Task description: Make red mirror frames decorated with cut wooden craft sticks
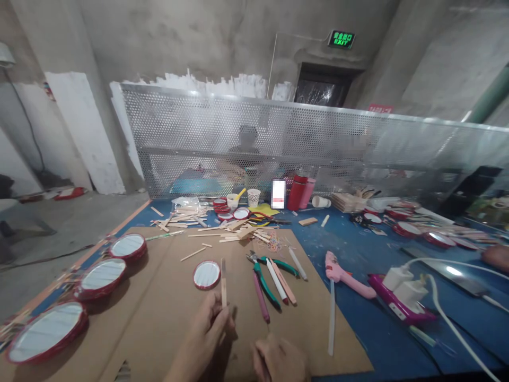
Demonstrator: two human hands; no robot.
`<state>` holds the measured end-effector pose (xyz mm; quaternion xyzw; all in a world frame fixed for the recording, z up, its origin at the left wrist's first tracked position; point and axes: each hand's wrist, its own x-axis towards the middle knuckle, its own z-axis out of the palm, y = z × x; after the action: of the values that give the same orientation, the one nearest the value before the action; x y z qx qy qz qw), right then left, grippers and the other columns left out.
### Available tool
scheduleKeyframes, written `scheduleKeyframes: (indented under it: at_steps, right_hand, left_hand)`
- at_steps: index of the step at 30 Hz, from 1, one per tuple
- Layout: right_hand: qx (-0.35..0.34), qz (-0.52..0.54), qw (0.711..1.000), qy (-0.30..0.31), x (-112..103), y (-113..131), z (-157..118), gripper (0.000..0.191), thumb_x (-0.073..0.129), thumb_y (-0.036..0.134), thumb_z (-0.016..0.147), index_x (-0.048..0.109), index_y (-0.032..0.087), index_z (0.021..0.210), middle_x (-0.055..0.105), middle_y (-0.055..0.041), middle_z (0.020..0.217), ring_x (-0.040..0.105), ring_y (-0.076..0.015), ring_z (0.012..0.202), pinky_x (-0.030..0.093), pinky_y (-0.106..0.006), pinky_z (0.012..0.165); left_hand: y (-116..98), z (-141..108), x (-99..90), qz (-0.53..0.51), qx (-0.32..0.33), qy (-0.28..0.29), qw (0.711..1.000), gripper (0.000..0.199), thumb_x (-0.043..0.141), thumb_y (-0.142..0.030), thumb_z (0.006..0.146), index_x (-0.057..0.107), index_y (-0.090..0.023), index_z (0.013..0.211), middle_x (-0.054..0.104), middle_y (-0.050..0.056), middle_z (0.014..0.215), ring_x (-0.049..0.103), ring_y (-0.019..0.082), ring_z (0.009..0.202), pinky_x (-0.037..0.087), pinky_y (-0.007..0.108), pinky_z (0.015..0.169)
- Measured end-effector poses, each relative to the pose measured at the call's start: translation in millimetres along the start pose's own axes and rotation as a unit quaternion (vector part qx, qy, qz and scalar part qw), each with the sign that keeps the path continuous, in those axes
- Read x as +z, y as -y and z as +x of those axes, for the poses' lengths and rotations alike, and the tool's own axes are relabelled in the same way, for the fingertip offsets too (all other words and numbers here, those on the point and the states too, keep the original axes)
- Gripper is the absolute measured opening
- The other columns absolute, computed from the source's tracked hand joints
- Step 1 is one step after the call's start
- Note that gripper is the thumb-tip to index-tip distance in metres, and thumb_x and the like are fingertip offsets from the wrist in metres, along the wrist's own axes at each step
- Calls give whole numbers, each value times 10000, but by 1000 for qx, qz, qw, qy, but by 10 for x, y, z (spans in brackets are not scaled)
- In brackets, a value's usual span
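My left hand [212, 323] pinches a flat wooden craft stick [224, 281] that stands up from its fingertips. Just left of the stick, a round white disc with a red rim [207, 275] lies on the cardboard sheet [167, 302]. Low in the view, my right hand [280, 359] is closed; a thin tip seems to poke out above its fingers, too blurred to name. Beyond that hand lie green-handled pliers [265, 284], a mauve pen-like stick [261, 297], a white marker [277, 281] and a pink stick [284, 282].
Several red-rimmed discs [102, 277] line the left edge. Loose wooden sticks [242, 232] lie at the back. To the right are a pink glue gun [345, 276], a glue stick [331, 318], a purple power strip [401, 305] with white cables, and another person's hand [495, 260].
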<state>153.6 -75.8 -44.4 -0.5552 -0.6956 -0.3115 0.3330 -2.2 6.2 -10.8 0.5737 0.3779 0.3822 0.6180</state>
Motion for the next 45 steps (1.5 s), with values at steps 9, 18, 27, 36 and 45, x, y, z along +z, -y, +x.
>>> scheduleKeyframes:
  at_steps: [9, 18, 27, 36, 45]
  right_hand:
    - [-7, 17, 1000, 7, -119, 40, 92, 265, 423, 192, 924, 534, 215, 684, 503, 27, 501, 485, -123, 453, 283, -272, 514]
    - [-5, -3, 1000, 13, -149, 65, 131, 277, 421, 197, 937, 533, 216, 685, 518, 19, 500, 487, -136, 461, 275, -289, 515]
    - [1, 18, 1000, 10, -141, 52, 102, 228, 457, 199, 920, 559, 215, 717, 510, 22, 507, 481, -137, 466, 280, -292, 513]
    - [10, 17, 1000, -11, -102, 21, 49, 324, 438, 219, 916, 471, 212, 595, 462, 32, 464, 460, -97, 426, 266, -263, 477]
    - [51, 46, 997, -42, -79, 103, 94, 404, 388, 227, 945, 423, 209, 542, 424, 23, 453, 414, -109, 436, 239, -292, 499]
  left_hand:
    - [-139, -49, -76, 167, 26, 45, 985, 283, 489, -422, 805, 574, -166, 723, 609, 47, 757, 542, 186, 768, 444, 284, 723]
    - [-38, -26, -113, 217, 59, 19, 974, 248, 511, -362, 805, 601, -163, 688, 623, 50, 751, 542, 196, 783, 431, 274, 721]
    - [-97, -34, -89, 256, 94, 16, 962, 269, 486, -363, 827, 605, -185, 663, 623, 50, 715, 522, 190, 727, 424, 283, 717]
    - [-78, -19, -71, 271, 105, 22, 957, 283, 467, -347, 818, 531, -193, 589, 600, 51, 639, 495, 192, 696, 402, 285, 683]
    - [-180, -59, -51, 271, 92, 18, 958, 221, 498, -304, 794, 550, -193, 610, 605, 42, 661, 502, 186, 714, 388, 270, 672]
